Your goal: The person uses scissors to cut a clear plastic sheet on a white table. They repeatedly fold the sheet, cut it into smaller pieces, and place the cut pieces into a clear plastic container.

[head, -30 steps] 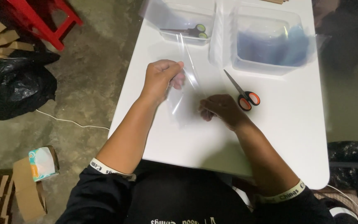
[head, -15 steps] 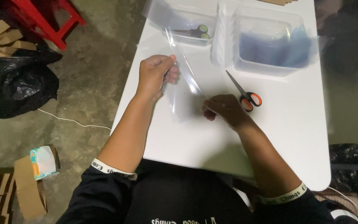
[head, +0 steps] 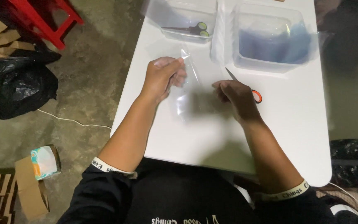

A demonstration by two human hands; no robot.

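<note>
A clear plastic bag (head: pixel 189 89), lying lower a second ago, now stands lifted off the middle of the white table (head: pixel 295 137), its top corner pinched in the left hand (head: pixel 162 76); the right hand (head: pixel 235 95) is closed on its other edge, so the bag looks stretched open. Orange-handled scissors (head: pixel 255 96) lie just behind that hand. Two clear tubs (head: pixel 270 41) sit along the far edge. Left of the table, on the concrete floor: a red stool (head: pixel 50 18) and a black sack (head: pixel 17 87).
</note>
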